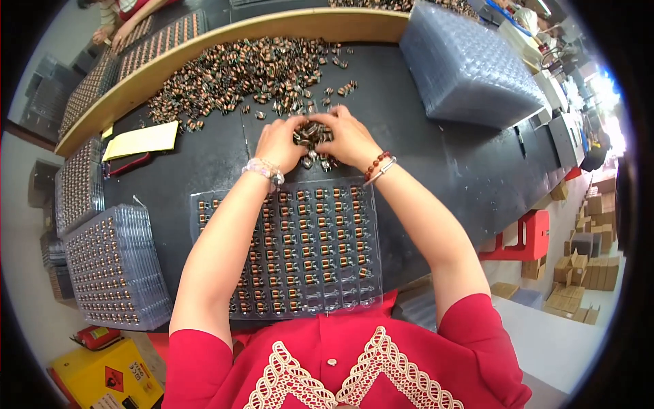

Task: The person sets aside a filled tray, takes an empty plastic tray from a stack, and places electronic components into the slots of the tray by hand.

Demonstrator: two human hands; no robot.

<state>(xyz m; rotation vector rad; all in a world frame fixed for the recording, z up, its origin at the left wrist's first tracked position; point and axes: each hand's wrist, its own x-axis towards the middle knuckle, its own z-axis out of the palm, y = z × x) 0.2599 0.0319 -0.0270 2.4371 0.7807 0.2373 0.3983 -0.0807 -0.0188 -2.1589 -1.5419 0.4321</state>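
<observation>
My left hand (pixel 278 144) and my right hand (pixel 350 139) curve toward each other on the dark tabletop, fingers bent around a small heap of copper-wound coils (pixel 313 138). Some of these coils spill out below the fingers, toward me. Nearer my body, under my forearms, lies a clear plastic tray (pixel 350 300) with rows of pockets. Most visible pockets hold one coil each; several at the near right corner hold none. My left forearm hides part of the tray. Beyond my hands spreads a large loose pile of coils (pixel 248 73).
A wooden rail (pixel 300 24) borders the far side. Stacked clear trays (pixel 470 75) stand at the far right, filled tray stacks (pixel 112 269) at the left. A yellow paper (pixel 143 140) lies left. A red stool (pixel 528 236) is at right. Another person's hands (pixel 112 34) show at the far left.
</observation>
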